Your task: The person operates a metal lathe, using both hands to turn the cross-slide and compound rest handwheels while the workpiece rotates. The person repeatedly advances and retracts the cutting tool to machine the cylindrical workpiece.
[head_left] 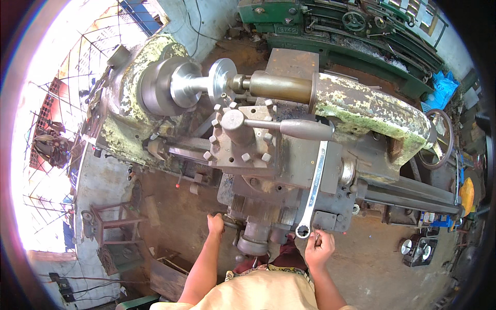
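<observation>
I stand at a metal lathe with both hands at its controls. My left hand (216, 225) is closed around a crank handle (231, 224) at the front of the cross slide. My right hand (320, 248) has its fingers pinched by the head of a combination wrench (313, 191); what they grip is hidden. That wrench lies along the carriage. Ahead sits a square tool post (247, 155) with several bolts and a long clamping lever (305, 129). Behind it, a shiny flanged metal workpiece (223, 77) spans from the chuck (157, 85) to the tailstock centre (239, 82).
The tailstock (372, 106), with flaking paint, extends right to a handwheel (439, 139). A green lathe (341, 46) stands behind. At left are a metal stand (116, 222) and a bright grille (57, 129). A blue plastic bag (443, 88) lies far right.
</observation>
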A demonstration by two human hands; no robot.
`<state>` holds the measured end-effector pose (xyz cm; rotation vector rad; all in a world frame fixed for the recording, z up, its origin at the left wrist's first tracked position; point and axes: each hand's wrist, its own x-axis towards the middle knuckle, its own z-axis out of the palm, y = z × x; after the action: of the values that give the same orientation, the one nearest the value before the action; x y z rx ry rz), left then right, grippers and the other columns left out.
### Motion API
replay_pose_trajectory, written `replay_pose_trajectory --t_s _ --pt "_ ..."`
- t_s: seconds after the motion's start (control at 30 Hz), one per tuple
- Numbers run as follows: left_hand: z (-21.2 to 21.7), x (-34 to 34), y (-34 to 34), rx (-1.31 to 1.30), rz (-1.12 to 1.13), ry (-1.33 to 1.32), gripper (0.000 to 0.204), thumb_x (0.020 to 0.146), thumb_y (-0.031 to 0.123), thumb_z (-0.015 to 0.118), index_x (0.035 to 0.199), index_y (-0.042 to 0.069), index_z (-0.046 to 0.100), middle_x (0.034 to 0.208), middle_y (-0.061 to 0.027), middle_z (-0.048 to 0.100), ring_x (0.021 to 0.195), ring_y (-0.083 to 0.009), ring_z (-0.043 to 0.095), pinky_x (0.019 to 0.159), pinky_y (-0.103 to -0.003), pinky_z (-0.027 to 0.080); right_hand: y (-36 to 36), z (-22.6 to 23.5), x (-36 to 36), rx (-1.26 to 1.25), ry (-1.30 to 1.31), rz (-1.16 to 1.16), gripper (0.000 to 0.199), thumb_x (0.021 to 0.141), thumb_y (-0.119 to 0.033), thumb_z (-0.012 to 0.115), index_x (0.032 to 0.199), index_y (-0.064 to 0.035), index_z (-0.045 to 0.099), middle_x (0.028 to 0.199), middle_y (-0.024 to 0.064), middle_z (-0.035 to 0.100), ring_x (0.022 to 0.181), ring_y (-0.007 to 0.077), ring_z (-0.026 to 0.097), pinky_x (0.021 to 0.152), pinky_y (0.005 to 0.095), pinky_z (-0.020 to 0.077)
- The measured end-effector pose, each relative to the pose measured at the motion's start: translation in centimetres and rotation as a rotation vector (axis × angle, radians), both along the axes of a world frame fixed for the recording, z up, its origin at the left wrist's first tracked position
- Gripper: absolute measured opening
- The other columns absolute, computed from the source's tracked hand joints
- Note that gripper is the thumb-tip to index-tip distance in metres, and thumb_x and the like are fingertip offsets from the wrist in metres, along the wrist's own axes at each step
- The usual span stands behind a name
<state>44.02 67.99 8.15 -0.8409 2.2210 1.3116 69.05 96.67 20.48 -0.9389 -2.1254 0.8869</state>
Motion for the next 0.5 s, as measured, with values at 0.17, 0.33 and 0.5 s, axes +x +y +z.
replay_pose_trajectory --t_s 0.17,0.33,0.5 --pt "0.6 0.0 0.2 -0.013 -0.002 -0.002 0.055 0.086 0.018 0.054 0.135 -0.004 0.040 0.072 -0.0112 0.055 0.046 -0.0202 0.050 0.038 -0.037 0.037 0.3 0.6 -0.4 0.127 -0.163 0.139 0.022 0.073 -0.009 0.075 0.093 -0.0047 0.068 0.072 0.0079 0.061 0.070 0.0307 0.053 0.068 0.0437 0.0415" --pt "1.1 0.0 0.4 -0.001 0.026 -0.042 0.055 0.088 0.018 0.053 0.137 -0.002 0.039 0.069 -0.0079 0.050 0.045 -0.0186 0.047 0.037 -0.036 0.035 0.7 0.5 -0.6 0.073 -0.141 0.177 0.020 0.073 -0.011 0.074 0.091 -0.0050 0.069 0.079 0.0091 0.066 0.074 0.0338 0.055 0.070 0.0446 0.0428" --pt "1.2 0.1 0.3 0.040 0.037 -0.003 0.034 0.096 0.034 0.054 0.115 0.005 0.052 0.065 -0.0056 0.047 0.039 -0.0174 0.042 0.036 -0.033 0.034 1.0 0.1 -0.3 0.050 -0.077 0.192 0.013 0.076 -0.009 0.072 0.088 -0.0043 0.068 0.078 0.0102 0.066 0.071 0.0343 0.055 0.068 0.0464 0.0432"
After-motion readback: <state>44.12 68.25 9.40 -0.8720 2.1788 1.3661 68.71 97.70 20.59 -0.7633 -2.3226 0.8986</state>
